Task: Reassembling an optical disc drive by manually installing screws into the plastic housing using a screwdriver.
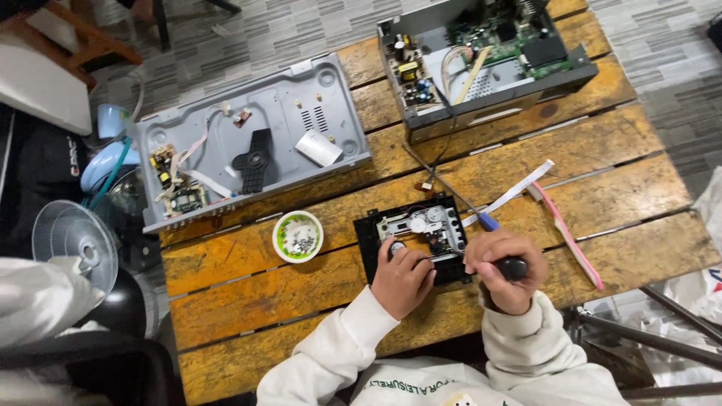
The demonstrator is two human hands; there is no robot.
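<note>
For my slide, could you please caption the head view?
Left hand steadies a black disc-drive mechanism on a wooden table while the right hand grips a screwdriver.

We see the disc drive (417, 237) on the worktop (286, 289), close to us. Left of it sits a small bowl (298, 236) with screws (304, 243) in it. Behind them lie two open player cases (248, 139) (485, 64), side by side.

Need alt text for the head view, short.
Two hands work on a black disc drive unit on a wooden table: the left hand steadies it, the right hand grips a screwdriver. A small bowl of screws and two opened player cases lie nearby.
</note>
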